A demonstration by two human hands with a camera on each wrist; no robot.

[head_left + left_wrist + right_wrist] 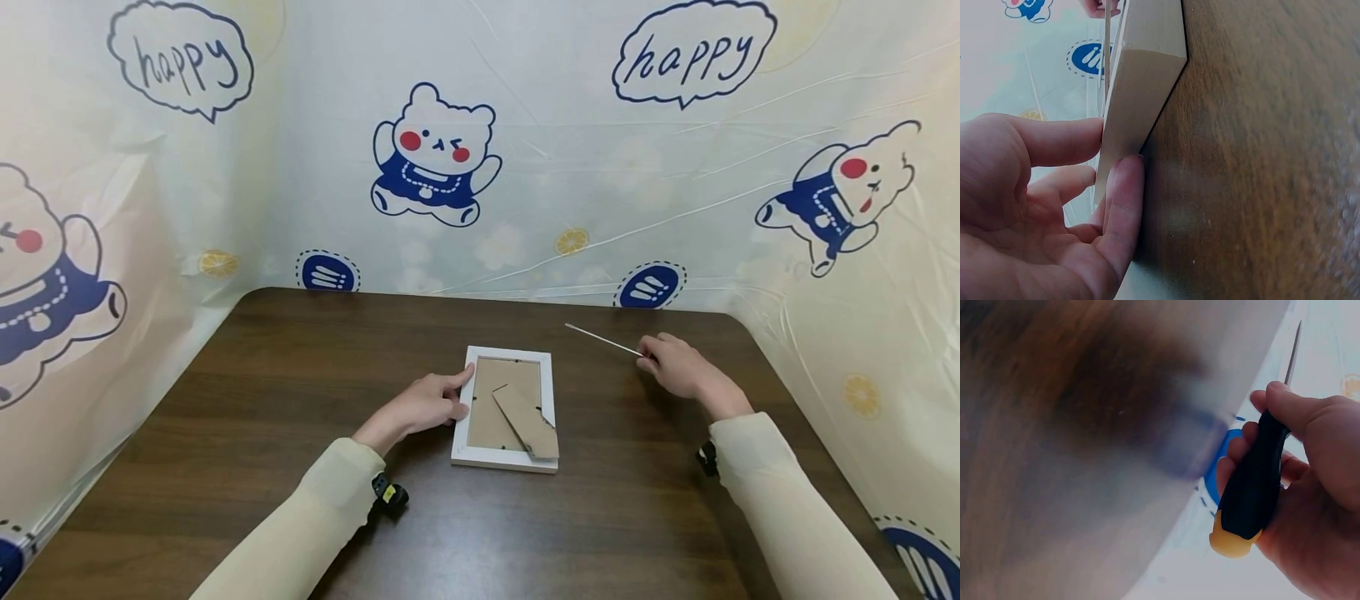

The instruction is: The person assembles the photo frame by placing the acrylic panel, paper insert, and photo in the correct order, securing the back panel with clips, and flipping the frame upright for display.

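Observation:
A white picture frame (461, 433) lies back side up on the table, its brown backing board showing, with a stand flap (531, 425) slanted across the lower right. At its left edge my left hand (426, 402) grips the side; close up, the thumb and fingers (1124, 187) meet the pale wooden edge (1135, 94). Off to the right of it, my right hand (678, 367) holds a screwdriver (1250, 481) with a black handle and yellow end. Its thin metal shaft (603, 340) points left and away, apart from the frame.
The dark wooden table (300, 517) has rounded far corners. A printed cloth (540, 167) with cartoon bears hangs behind it and along both sides. Each wrist carries a small black camera, such as the left one (392, 495).

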